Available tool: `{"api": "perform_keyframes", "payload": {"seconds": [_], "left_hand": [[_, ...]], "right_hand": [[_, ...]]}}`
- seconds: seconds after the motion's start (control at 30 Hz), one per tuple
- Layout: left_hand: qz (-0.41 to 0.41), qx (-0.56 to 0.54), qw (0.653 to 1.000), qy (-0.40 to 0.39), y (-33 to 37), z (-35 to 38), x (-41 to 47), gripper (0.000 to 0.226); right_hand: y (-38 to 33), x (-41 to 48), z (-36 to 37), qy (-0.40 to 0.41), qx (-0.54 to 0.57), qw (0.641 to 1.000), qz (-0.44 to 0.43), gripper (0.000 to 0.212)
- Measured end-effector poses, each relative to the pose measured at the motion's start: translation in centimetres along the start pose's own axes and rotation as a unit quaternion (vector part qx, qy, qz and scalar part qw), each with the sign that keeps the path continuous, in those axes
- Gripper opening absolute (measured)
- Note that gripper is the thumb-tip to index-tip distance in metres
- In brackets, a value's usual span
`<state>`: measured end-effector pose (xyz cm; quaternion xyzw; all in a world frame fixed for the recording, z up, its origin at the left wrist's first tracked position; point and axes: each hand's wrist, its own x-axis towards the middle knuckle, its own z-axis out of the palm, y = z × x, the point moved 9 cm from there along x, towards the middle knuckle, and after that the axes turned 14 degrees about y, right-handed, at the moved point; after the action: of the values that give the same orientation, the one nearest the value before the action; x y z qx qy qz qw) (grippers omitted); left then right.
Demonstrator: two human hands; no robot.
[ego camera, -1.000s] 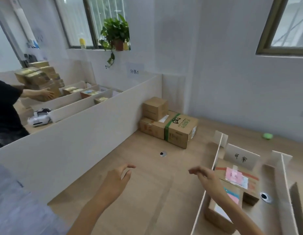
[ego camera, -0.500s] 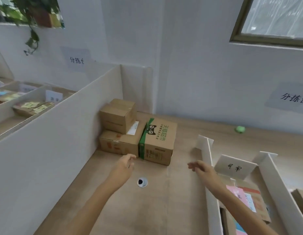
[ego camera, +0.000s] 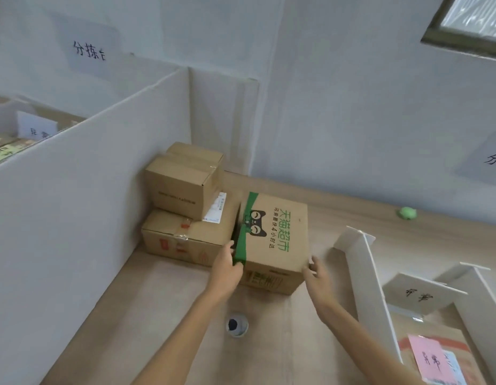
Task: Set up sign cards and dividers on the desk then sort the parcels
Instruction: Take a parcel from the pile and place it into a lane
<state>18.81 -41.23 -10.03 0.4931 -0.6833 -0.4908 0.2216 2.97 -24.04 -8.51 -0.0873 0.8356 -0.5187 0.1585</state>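
Observation:
A cardboard parcel with green tape and a cat logo (ego camera: 274, 240) stands on the wooden desk (ego camera: 163, 315). My left hand (ego camera: 227, 266) presses its left front corner and my right hand (ego camera: 315, 275) presses its right front corner, so both hands clasp it. To its left, a small plain box (ego camera: 183, 180) sits on a flat box with red marks (ego camera: 183, 240). At the right stand two white dividers (ego camera: 369, 290) (ego camera: 485, 309) with a white sign card (ego camera: 421, 293) between them. Below the card lies a parcel with a pink label (ego camera: 430, 357).
A tall white partition (ego camera: 74, 190) walls the desk on the left, with another sorting bay behind it. A round cable hole (ego camera: 237, 325) lies in the desk near my arms. A small green object (ego camera: 407, 212) rests by the back wall.
Both hands have reached forward and now grip the green-taped parcel's front corners. The view has moved closer to the stacked boxes.

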Motion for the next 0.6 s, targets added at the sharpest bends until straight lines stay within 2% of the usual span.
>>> {"api": "perform_keyframes", "payload": {"seconds": [0.07,0.2,0.3,0.4,0.5,0.6], "left_hand": [[-0.023,0.006,1.0,-0.004,-1.4,-1.1,-2.1,0.049],[-0.037,0.034,0.998,-0.049,-4.2,-2.3,-8.6,0.028],[-0.088,-0.031,0.993,-0.07,-5.4,-3.1,-14.5,0.015],[-0.109,-0.092,0.989,-0.04,-5.3,-5.1,-19.7,0.013],[-0.063,-0.153,0.986,0.023,-2.1,-9.2,-25.0,0.024],[0.056,-0.155,0.983,0.081,2.8,-13.9,-32.2,0.029]], "right_hand": [[2.2,-1.7,-2.0,0.035,-0.013,0.999,0.021,0.031],[5.7,-7.2,-4.8,0.013,-0.024,0.997,0.066,0.022],[8.0,-12.6,-6.4,-0.011,0.028,0.988,0.152,0.023],[8.4,-17.3,-8.4,-0.044,0.077,0.98,0.176,0.021],[6.5,-21.2,-11.3,-0.062,0.142,0.976,0.155,0.011],[3.3,-25.9,-15.3,-0.074,0.21,0.968,0.119,0.005]]}}
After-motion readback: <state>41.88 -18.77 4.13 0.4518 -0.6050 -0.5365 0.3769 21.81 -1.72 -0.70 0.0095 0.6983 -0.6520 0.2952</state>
